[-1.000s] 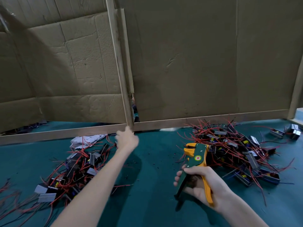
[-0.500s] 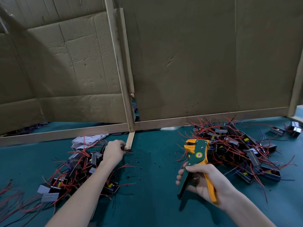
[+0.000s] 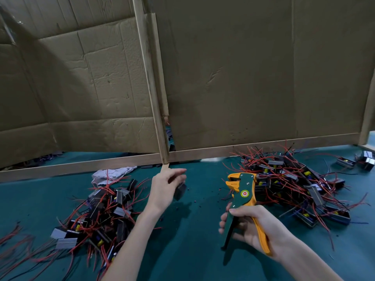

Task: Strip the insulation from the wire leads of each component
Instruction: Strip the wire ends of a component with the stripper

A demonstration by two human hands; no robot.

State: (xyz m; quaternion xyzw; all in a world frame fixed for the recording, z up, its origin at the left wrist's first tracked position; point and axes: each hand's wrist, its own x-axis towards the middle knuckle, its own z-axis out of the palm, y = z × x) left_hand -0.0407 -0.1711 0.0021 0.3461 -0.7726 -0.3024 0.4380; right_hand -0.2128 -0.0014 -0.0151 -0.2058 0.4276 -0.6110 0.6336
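Note:
My right hand (image 3: 255, 230) grips the handles of a green and orange wire stripper (image 3: 242, 191), jaws pointing up and left, above the teal table (image 3: 192, 240). My left hand (image 3: 164, 189) hovers at the table's middle, just right of the left pile of components (image 3: 105, 216) with red leads. A dark, blurred component (image 3: 180, 191) sits under its fingers and looks pinched there. A second pile of components (image 3: 294, 185) lies to the right, behind the stripper.
A cardboard wall on a wooden frame (image 3: 162, 122) closes off the back of the table. Crumpled white paper (image 3: 113, 173) lies behind the left pile. Two loose components (image 3: 357, 161) sit at the far right. Small black insulation bits dot the cloth.
My left hand went from the wooden post down to the left pile, then swung right toward the stripper with a dark component. The right hand with the stripper has barely moved.

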